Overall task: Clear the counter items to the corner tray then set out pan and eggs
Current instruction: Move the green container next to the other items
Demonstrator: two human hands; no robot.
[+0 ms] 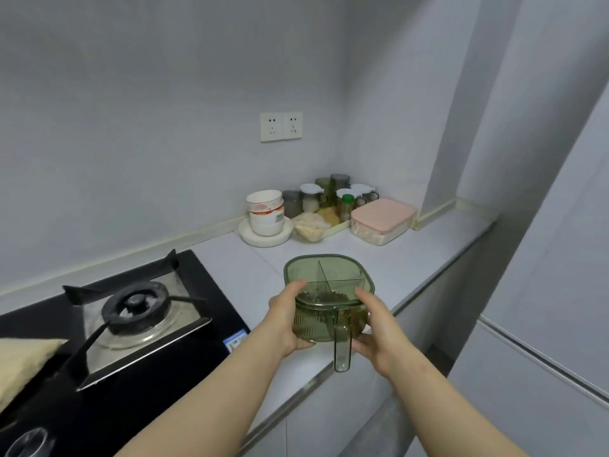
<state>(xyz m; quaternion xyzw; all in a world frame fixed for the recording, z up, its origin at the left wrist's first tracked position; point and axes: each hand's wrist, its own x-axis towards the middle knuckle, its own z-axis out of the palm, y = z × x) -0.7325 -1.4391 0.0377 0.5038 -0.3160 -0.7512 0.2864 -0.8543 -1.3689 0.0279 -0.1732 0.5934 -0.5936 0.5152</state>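
One pale counter (pixel 428 245) filled the middle of the view, running from near me to the far corner. On its left sat a black gas hob (pixel 211 291) with a single burner (pixel 135 305) under a pan support; a beige cloth (pixel 23 361) lay at the near left edge of the view.

Over the near part of the counter, close to its front edge, I held a green see-through container (pixel 329 285) with a divided lid, dark contents and a handle pointing toward me. My left hand (pixel 283 319) gripped its left side and my right hand (pixel 375 331) its right side, with the fingers curled round the wall and under the base. Whether the base touched the counter could not be told.

Well apart from it, in the far corner, a pink-lidded box (pixel 382 216) stood just right of the tray (pixel 339 227). Stacked bowls (pixel 265 212) rested on a round white plate (pixel 250 237) just left of the tray. The tray held lidded jars (pixel 309 196), a bag of pale food (pixel 309 225) and a small green-capped bottle (pixel 346 207). A double wall socket (pixel 281 126) sat above them.
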